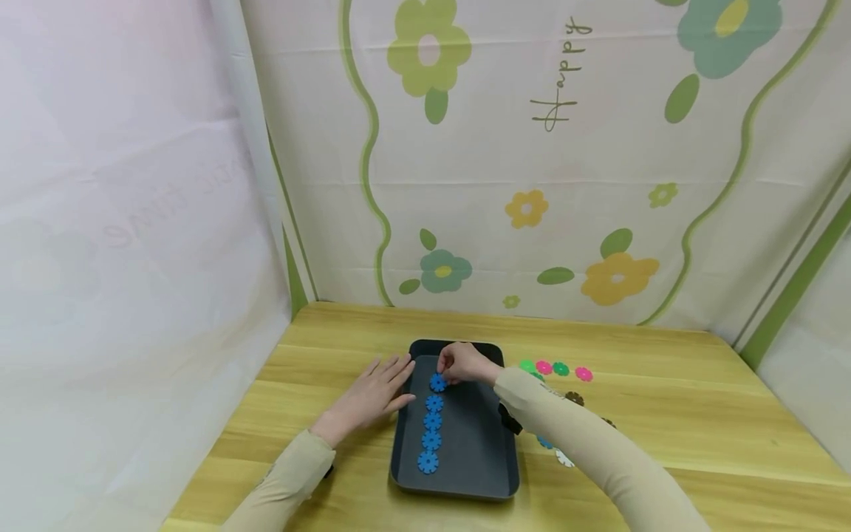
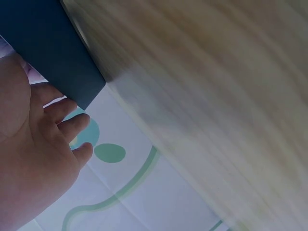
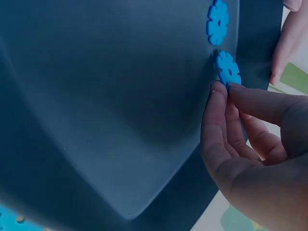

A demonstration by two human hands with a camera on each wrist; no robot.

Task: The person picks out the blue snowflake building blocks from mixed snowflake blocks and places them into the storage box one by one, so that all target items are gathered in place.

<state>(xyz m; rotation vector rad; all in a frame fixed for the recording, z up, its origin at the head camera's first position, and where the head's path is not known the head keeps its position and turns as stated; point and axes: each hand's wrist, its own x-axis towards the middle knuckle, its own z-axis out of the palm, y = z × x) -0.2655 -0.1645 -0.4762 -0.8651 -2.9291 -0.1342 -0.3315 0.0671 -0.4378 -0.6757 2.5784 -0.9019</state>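
Observation:
My right hand (image 1: 463,363) pinches a blue notched disc (image 3: 227,68) between thumb and fingertips, low over the far part of the dark grey tray (image 1: 475,451). Below it in the head view, several more blue discs (image 1: 431,440) lie in a line down the tray's left half. The right wrist view shows the nearest lying disc (image 3: 218,22) just beside the held one. My left hand (image 1: 372,395) has its fingers extended, with the fingertips right at the tray's left rim. From the left wrist, the hand (image 2: 43,139) shows beside the tray's outer wall (image 2: 57,53).
On the wooden table (image 1: 346,340), right of the tray, lie loose discs: pink (image 1: 583,374), green (image 1: 561,369), brown (image 1: 575,398) and white (image 1: 564,458), some partly behind my right forearm. A flower-printed curtain (image 1: 479,162) stands behind the table.

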